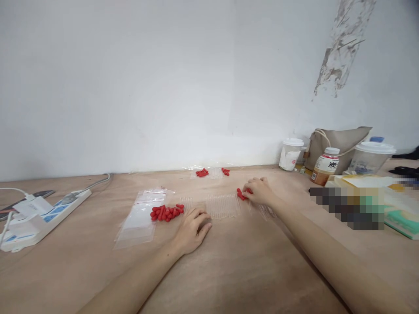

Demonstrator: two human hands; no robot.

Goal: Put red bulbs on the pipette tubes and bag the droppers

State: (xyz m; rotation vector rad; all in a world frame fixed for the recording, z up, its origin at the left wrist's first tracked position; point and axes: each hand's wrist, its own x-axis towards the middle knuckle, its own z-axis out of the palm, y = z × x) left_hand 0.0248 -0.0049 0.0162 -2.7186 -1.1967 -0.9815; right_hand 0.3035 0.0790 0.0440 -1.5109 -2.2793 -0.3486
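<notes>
My left hand (193, 229) rests on the table with its fingers lightly bent and the thumb apart, holding nothing visible. Its fingertips touch the near end of a row of thin clear tubes (224, 206). Just left of it lies a heap of small red rubber-like bulbs (166, 213), partly on a clear zip bag (139, 218). At the right end of the row, my right hand (258, 191) has its fingers curled down on red bulbs (241, 194). The fingers partly hide those bulbs, and more clear tubes (266, 211) lie under the hand.
Near the wall lies a clear bag (214, 173) with red bulbs and tubes. A power strip (49, 220) with chargers is on the left. On the right stand a lidded cup (290, 155), a drink bottle (324, 165), a grey bag (340, 141) and a large plastic cup (371, 158).
</notes>
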